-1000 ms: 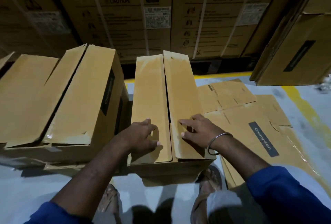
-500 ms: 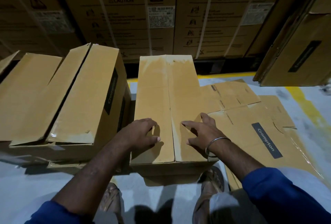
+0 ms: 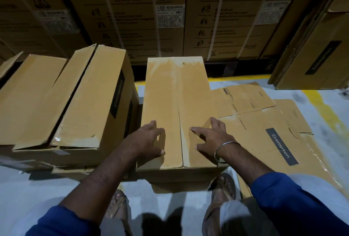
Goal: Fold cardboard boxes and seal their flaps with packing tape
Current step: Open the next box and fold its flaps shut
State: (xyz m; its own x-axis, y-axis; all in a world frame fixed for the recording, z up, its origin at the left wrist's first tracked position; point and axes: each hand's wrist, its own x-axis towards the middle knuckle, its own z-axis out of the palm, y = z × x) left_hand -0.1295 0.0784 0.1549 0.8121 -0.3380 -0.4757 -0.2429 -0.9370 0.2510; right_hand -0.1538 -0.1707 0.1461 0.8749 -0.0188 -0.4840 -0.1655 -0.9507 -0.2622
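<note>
A long brown cardboard box (image 3: 175, 88) stands on the floor right in front of me, its two top flaps folded down and meeting along a centre seam. My left hand (image 3: 145, 141) presses on the left flap near the box's near end, fingers spread. On the right flap my right hand (image 3: 211, 139), a metal bangle at its wrist, presses down with spread fingers. No tape or tape dispenser is in view.
A folded box (image 3: 81, 103) with a gaping flap seam stands to the left, touching my box. Flattened Crompton cartons (image 3: 264, 128) lie on the floor to the right. Tall strapped cartons (image 3: 170, 12) wall off the back. My sandalled feet (image 3: 117, 207) stand beneath the box's near end.
The right flap, raised with a gap at the seam a second ago, now lies flat against the left flap. Both hands stayed near the box's near end.
</note>
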